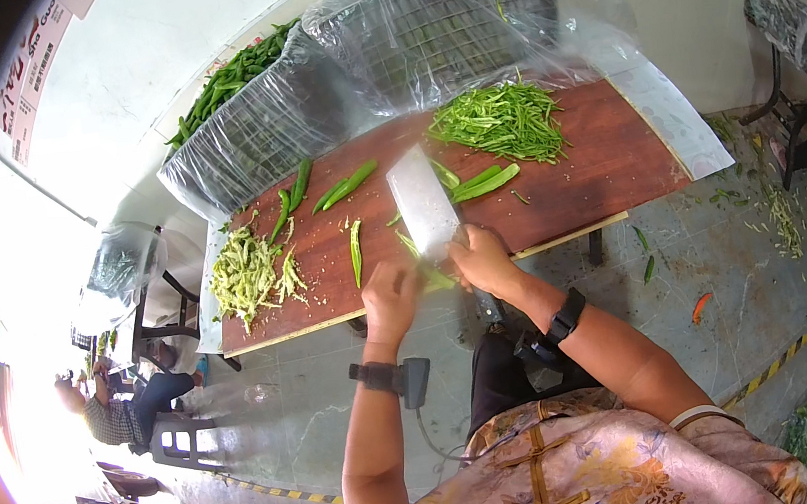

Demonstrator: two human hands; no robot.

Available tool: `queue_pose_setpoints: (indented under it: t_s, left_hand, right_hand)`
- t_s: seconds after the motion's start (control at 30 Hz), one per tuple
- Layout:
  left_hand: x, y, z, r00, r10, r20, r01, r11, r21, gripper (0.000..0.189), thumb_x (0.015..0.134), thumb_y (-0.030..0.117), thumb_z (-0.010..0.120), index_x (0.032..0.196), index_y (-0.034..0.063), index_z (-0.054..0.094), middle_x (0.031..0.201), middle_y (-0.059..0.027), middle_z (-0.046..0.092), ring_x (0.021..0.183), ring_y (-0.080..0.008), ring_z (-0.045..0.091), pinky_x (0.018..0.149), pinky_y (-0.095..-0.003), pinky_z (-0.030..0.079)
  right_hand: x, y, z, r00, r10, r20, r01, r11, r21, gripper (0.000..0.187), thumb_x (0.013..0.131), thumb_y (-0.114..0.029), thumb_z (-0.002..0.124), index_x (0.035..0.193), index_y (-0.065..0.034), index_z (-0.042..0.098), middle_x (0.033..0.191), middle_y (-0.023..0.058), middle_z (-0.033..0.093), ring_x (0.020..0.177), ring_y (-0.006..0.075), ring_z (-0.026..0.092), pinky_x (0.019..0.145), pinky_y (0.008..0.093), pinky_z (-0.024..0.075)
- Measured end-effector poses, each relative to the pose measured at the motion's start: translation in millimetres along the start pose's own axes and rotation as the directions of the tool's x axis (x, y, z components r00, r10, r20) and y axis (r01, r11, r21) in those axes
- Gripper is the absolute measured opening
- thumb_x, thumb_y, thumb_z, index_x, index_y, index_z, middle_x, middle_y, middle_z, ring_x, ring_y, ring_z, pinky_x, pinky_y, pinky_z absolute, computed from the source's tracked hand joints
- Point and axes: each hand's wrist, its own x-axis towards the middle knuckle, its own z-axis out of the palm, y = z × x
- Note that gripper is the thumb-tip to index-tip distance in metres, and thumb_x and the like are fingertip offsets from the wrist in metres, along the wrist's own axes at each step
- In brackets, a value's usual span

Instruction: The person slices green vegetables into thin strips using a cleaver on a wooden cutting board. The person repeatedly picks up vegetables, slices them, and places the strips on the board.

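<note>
My right hand (481, 257) is closed around a cleaver (422, 203), its broad blade raised over the near edge of the reddish-brown board (578, 193). Just left of the blade, my left hand (390, 295) is blurred, its fingers curled beside a blurred piece of green pepper (437, 278); whether it grips the piece is unclear. A split pepper half (357, 254) lies left of the cleaver. More pepper halves (489, 182) rest to its right, near a heap of green pepper strips (501, 124). Whole green peppers (353, 182) lie farther back. Pale pepper cores (244, 275) are piled at the left end.
Behind the board stand a plastic-lined crate (260, 133) of green peppers and another plastic-covered crate (444, 28). At the far left a person (117, 415) sits near a stool (181, 442). Scraps and yellow-black tape (786, 356) are on the floor.
</note>
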Motion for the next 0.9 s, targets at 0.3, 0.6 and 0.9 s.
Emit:
queue_pose_setpoints:
  t_s: [0.3,0.6,0.9]
  left_hand:
    - [26,-43,-15,0.861,-0.476,-0.18,0.33,0.791,-0.515,0.006,0.093,0.004,0.062,0.089,-0.0008,0.062,0.085,-0.0069,0.071,0.074,-0.0092,0.064,0.069,-0.023,0.052]
    - [47,-116,-84,0.685,-0.488,-0.541,0.256,0.856,-0.449,0.008,0.092,0.008,0.063,0.097,0.0017,0.066,0.085,-0.004,0.066,0.074,-0.0116,0.059,0.066,-0.0254,0.048]
    - [41,-57,-56,0.967,0.248,-0.05,-0.2,0.87,0.452,0.047,0.081,0.008,0.065,0.128,0.0092,0.061,0.134,-0.0163,0.057,0.132,-0.0382,0.046,0.11,-0.0473,0.036]
  right_hand:
    - [1,3,1,1.0,0.007,-0.014,-0.007,0.999,-0.034,0.019,0.094,-0.015,0.058,0.101,0.0018,0.059,0.062,0.0081,0.06,0.045,0.0177,0.058,0.041,0.034,0.0467]
    - [2,4,0,1.0,-0.028,-0.009,0.028,0.999,-0.036,0.017,0.093,-0.015,0.058,0.094,0.0018,0.057,0.059,0.0073,0.059,0.044,0.0171,0.057,0.041,0.0335,0.0465]
    - [1,8,0,1.0,-0.004,0.007,0.003,0.999,0.046,0.015,0.092,-0.015,0.059,0.094,-0.0006,0.056,0.065,0.0056,0.058,0.044,0.0142,0.052,0.04,0.0318,0.0433]
